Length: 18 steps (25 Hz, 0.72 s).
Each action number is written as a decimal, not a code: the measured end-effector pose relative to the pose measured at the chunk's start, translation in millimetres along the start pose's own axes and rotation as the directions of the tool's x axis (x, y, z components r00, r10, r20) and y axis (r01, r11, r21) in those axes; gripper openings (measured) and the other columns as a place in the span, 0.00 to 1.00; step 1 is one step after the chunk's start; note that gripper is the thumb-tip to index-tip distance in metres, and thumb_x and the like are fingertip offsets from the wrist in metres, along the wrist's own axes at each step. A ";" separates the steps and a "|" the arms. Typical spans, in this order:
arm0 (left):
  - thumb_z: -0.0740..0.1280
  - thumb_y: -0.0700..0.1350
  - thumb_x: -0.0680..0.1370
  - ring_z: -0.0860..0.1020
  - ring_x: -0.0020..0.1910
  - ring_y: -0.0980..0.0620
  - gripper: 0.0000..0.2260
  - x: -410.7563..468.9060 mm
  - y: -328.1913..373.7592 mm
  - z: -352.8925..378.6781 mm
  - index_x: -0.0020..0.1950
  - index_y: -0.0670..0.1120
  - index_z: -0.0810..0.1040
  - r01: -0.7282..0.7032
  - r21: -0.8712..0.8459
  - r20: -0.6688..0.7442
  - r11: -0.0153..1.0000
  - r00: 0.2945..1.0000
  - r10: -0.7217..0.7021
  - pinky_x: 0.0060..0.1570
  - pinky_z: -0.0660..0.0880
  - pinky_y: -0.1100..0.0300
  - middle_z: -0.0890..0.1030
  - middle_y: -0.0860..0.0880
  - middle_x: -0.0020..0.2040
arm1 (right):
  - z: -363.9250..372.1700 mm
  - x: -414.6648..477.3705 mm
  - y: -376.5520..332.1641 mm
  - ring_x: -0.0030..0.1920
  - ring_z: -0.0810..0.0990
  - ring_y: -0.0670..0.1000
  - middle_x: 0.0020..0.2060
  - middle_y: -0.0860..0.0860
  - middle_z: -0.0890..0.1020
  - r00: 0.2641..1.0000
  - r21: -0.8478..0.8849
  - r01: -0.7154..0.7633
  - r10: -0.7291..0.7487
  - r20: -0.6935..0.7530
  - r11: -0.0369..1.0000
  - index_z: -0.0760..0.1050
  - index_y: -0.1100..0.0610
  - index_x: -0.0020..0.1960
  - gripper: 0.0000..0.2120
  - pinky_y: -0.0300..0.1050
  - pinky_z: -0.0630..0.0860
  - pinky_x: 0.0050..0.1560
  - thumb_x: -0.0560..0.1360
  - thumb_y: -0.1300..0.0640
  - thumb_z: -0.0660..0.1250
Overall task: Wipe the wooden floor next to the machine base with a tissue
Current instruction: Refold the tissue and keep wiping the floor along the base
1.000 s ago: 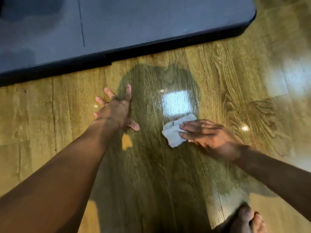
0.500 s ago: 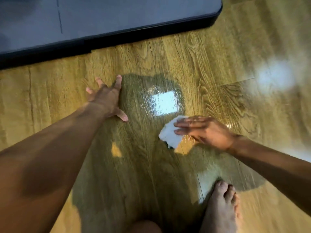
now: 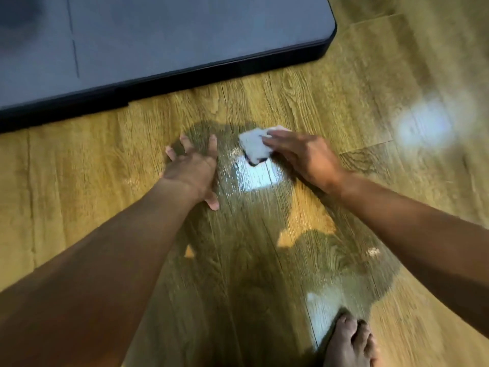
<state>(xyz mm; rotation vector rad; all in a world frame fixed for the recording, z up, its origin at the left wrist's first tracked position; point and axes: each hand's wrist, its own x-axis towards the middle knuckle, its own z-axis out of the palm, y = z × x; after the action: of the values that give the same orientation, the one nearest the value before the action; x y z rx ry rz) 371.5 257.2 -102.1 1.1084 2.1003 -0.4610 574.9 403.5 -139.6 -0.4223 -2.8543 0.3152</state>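
Right grip (image 3: 304, 157) pressing crumpled white tissue (image 3: 254, 147) onto wooden floor (image 3: 79, 168), fingers lying nearly straight, not curling round it. Tissue sitting under fingertips, machine base (image 3: 172, 35) lying beyond. Left grip (image 3: 193, 170) bracing on floor just beside tissue, fingers splaying, holding nothing.

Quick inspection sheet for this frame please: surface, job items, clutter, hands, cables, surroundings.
Surface: wooden floor, glossy, with bright reflections and the person's shadow.
Job's things: crumpled white tissue lies on the floor, apart from the dark edge of the machine base.
Clutter: nothing seen.
Hands: left hand rests flat on the floor, fingers spread; right hand presses the tissue with straight fingers.
Cables: nothing seen.
Surroundings: bare foot at the bottom edge.
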 end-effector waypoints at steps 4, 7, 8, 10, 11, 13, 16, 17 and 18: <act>0.80 0.50 0.62 0.40 0.71 0.27 0.63 1.5 0.3 -0.5 0.74 0.54 0.29 -0.005 -0.041 0.012 0.999 1.000 0.006 0.65 0.60 0.33 0.31 0.33 0.73 | 4.3 -3.9 1.6 0.64 0.75 0.53 0.65 0.51 0.76 0.984 0.149 0.060 -0.083 0.157 0.987 0.74 0.50 0.65 0.18 0.54 0.74 0.63 0.77 0.61 0.66; 0.79 0.50 0.63 0.39 0.71 0.25 0.63 2.3 3.1 -3.5 0.74 0.53 0.28 -0.005 -0.034 0.037 0.999 0.999 0.006 0.66 0.60 0.32 0.31 0.32 0.72 | 3.4 37.0 31.7 0.64 0.74 0.48 0.63 0.47 0.78 0.978 0.121 0.116 -0.134 0.160 0.986 0.75 0.47 0.64 0.18 0.50 0.71 0.65 0.77 0.46 0.57; 0.79 0.51 0.63 0.39 0.71 0.25 0.63 2.3 2.3 -3.8 0.74 0.53 0.28 -0.008 -0.039 0.042 0.999 0.999 0.010 0.66 0.61 0.33 0.31 0.32 0.72 | 2.9 67.4 45.8 0.64 0.75 0.51 0.63 0.49 0.78 0.990 0.114 -0.034 0.018 0.140 0.993 0.75 0.48 0.64 0.19 0.51 0.71 0.65 0.77 0.47 0.55; 0.79 0.52 0.63 0.39 0.71 0.26 0.63 1.0 0.3 -4.1 0.73 0.53 0.27 -0.016 -0.034 0.044 0.999 0.999 0.018 0.66 0.61 0.34 0.31 0.32 0.72 | 4.3 100.5 55.7 0.66 0.73 0.55 0.65 0.52 0.76 0.960 0.133 -0.276 0.267 0.077 0.952 0.74 0.54 0.66 0.18 0.52 0.69 0.66 0.79 0.59 0.56; 0.79 0.52 0.63 0.39 0.71 0.26 0.63 0.4 -0.3 -4.0 0.73 0.53 0.27 -0.019 -0.023 0.043 1.000 0.999 0.020 0.65 0.61 0.35 0.31 0.32 0.72 | 2.5 93.2 47.1 0.66 0.72 0.53 0.66 0.52 0.75 0.965 0.140 -0.264 0.259 0.053 0.954 0.73 0.54 0.67 0.18 0.50 0.69 0.67 0.79 0.62 0.57; 0.78 0.53 0.63 0.40 0.71 0.26 0.62 -0.4 -1.8 -2.8 0.73 0.53 0.27 -0.015 -0.016 0.038 1.000 0.999 0.016 0.65 0.61 0.34 0.31 0.32 0.72 | -0.2 36.7 25.7 0.63 0.76 0.51 0.64 0.51 0.75 0.990 0.222 -0.121 0.103 0.092 0.967 0.73 0.53 0.65 0.15 0.44 0.74 0.63 0.80 0.59 0.60; 0.79 0.52 0.63 0.40 0.71 0.26 0.62 3.2 1.5 -2.5 0.73 0.53 0.27 -0.008 -0.011 0.030 1.000 1.000 0.008 0.65 0.61 0.34 0.31 0.32 0.72 | -11.5 14.4 43.7 0.58 0.80 0.54 0.65 0.52 0.76 0.975 0.200 0.070 -0.109 0.194 0.977 0.70 0.46 0.66 0.17 0.52 0.78 0.56 0.79 0.57 0.62; 0.79 0.52 0.63 0.40 0.71 0.26 0.63 2.3 2.3 -3.0 0.73 0.54 0.27 0.002 -0.018 0.039 1.000 0.999 -0.002 0.65 0.60 0.34 0.31 0.33 0.72 | -16.5 30.5 47.1 0.58 0.80 0.54 0.65 0.52 0.75 0.979 0.199 -0.010 -0.031 0.203 0.980 0.70 0.45 0.66 0.17 0.51 0.77 0.59 0.79 0.56 0.62; 0.79 0.52 0.63 0.40 0.71 0.27 0.63 1.7 2.5 -3.2 0.73 0.54 0.27 0.005 -0.019 0.042 1.000 0.999 -0.004 0.65 0.60 0.34 0.31 0.33 0.72 | -16.0 38.4 53.3 0.58 0.80 0.54 0.65 0.54 0.75 0.976 0.208 -0.125 0.082 0.201 0.970 0.70 0.45 0.66 0.16 0.49 0.75 0.61 0.79 0.55 0.62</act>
<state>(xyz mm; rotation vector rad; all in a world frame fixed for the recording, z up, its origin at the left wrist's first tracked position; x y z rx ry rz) 371.6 261.5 -101.1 1.0743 2.0674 -0.4620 557.1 468.0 -129.7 -0.5239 -2.9409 0.7204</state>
